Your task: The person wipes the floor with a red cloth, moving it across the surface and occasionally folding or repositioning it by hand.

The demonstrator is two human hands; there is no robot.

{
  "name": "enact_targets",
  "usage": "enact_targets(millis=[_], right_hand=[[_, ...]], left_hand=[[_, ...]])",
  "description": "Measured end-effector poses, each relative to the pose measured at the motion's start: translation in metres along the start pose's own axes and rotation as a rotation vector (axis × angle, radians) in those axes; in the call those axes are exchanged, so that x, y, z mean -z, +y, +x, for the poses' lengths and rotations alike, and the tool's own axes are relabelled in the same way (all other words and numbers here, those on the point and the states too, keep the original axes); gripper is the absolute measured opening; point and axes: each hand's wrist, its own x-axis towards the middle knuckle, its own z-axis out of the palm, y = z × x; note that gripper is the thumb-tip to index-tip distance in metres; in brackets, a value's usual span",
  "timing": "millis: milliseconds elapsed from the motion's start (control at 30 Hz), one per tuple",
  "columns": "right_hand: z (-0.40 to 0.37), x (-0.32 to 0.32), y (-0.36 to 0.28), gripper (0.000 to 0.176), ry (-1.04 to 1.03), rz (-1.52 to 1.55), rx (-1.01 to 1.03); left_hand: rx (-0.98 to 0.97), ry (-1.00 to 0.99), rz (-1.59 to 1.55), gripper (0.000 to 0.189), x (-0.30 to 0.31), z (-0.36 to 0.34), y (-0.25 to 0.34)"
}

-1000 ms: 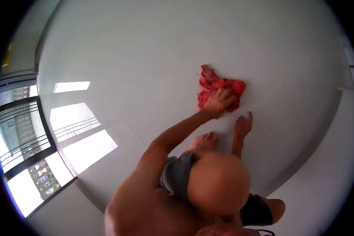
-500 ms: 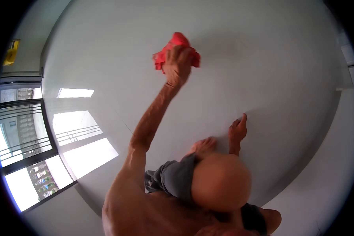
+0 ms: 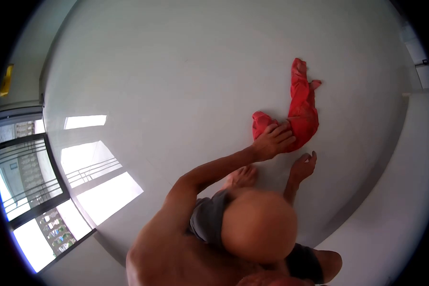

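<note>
A long, crumpled red cloth (image 3: 304,125) lies bent on the pale, smooth floor, one end stretching toward the top of the view and a shorter end folded to the left. My left hand (image 3: 273,141) grips its lower part, with the fingers bent over the fabric from above. Just below the cloth is my right hand (image 3: 303,167), open, with its fingers slightly apart and nothing visible in them. It does not touch the cloth.
My bare foot (image 3: 241,177) and bent knee (image 3: 260,225) are below my left hand. Windows (image 3: 28,164) stand at the left and reflect on the shiny floor (image 3: 176,86). A white wall (image 3: 391,205) runs along the right, and a yellow object (image 3: 6,81) is at the far left.
My left hand has moved down and to the right with the red cloth, which was bunched under it and now lies stretched out. My right hand has shifted slightly right and down.
</note>
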Motion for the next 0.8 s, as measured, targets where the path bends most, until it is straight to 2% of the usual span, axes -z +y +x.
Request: enact_targets(millis=[33, 100, 200, 267, 367, 467, 500, 600, 633, 733, 800], right_hand=[[0.007, 0.005, -0.004, 0.052, 0.032, -0.013, 0.063], [0.022, 0.000, -0.039, 0.053, 0.070, -0.039, 0.363], [0.058, -0.019, -0.100, 0.055, -0.070, -0.098, 0.609], [0.080, -0.041, -0.123, 0.056, -0.103, -0.174, 0.637], [0.094, -0.059, -0.123, 0.052, -0.193, -0.289, 0.558], [0.082, -0.068, -0.095, 0.047, -0.273, -0.491, 0.736], [0.073, -0.051, -0.097, 0.043, -0.319, -0.432, 0.690], [0.080, -0.036, -0.050, 0.041, -0.268, -0.172, 0.656], [0.080, -0.029, -0.048, 0.042, -0.300, -0.200, 0.687], [0.077, -0.017, -0.044, 0.045, -0.375, -0.229, 0.817], [0.066, -0.011, -0.039, 0.047, -0.371, -0.180, 0.938]], left_hand=[[-0.012, 0.006, 0.023, 0.052, 0.006, 0.000, -0.006], [0.060, 0.005, -0.073, 0.056, 0.015, -0.005, -0.011], [0.044, 0.022, -0.036, 0.052, -0.008, -0.017, -0.012], [0.078, 0.010, -0.052, 0.052, -0.009, -0.020, -0.003], [0.084, -0.015, -0.083, 0.051, -0.007, -0.018, -0.008], [0.073, -0.056, -0.125, 0.062, -0.005, -0.014, -0.024], [0.070, -0.077, -0.144, 0.067, -0.005, -0.013, -0.031], [0.150, -0.142, -0.313, 0.090, 0.013, -0.001, -0.045], [0.158, -0.231, -0.216, 0.109, 0.027, 0.009, -0.050], [0.073, -0.229, -0.184, 0.109, 0.047, 0.054, -0.059], [-0.004, -0.311, -0.166, 0.109, 0.038, 0.070, -0.073]])
